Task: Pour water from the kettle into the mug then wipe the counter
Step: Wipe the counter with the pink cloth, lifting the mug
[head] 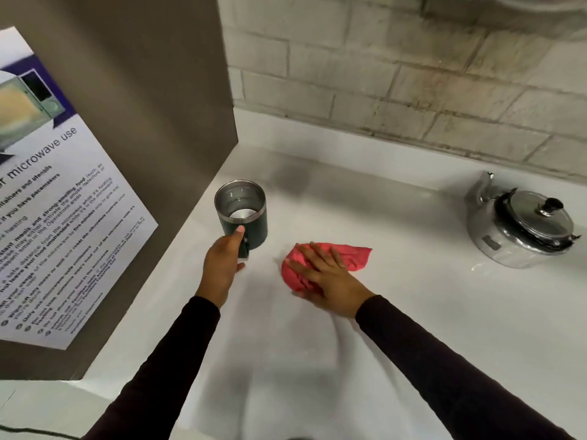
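Head view showed a brown panel (152,90) carrying a microwave notice (60,198) just left of the left grip (222,265), tiled wall (413,74) beyond both hands, and nothing lying between the grips on the white surface (413,312). The steel kettle (521,223) sat well to the right of the right grip (330,274), lid on, while the dark mug (243,211) stood just ahead of the left grip. That left grip was closed around the mug's handle, thumb against its side, and the right grip lay open and flat, fingers spread, pressing a pink cloth (352,254) to the surface.

On the bench (413,312), the mug (242,214) stands at the left edge beside the panel (143,122); the cloth (330,258) lies right of it; the kettle (521,227) sits far right, near the back wall (413,90).
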### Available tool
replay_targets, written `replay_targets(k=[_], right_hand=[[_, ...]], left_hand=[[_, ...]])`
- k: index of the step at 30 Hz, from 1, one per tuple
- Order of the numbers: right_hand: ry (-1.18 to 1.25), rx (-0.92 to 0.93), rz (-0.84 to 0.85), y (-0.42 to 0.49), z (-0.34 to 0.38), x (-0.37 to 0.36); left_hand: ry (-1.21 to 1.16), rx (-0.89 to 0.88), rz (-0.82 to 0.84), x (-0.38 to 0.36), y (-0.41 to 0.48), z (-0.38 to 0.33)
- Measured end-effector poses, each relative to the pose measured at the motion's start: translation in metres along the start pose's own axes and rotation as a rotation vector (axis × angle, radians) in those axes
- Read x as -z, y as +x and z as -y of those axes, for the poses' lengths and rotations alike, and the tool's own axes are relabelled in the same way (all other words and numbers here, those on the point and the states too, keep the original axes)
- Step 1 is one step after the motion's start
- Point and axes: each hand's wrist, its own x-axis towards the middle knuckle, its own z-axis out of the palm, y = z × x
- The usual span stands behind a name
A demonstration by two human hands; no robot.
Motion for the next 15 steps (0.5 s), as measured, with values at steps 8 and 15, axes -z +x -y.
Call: replay_targets(k=[8, 15], right_hand=[[0.214, -0.153, -0.098, 0.034, -0.025, -0.009], [0.604, -0.408, -0.305, 0.122, -0.035, 0.005]], left_hand=[[-0.182, 0.004, 0.186, 0.003, 0.007, -0.004], [-0.157, -0.078, 0.194, 0.013, 0.007, -0.023]])
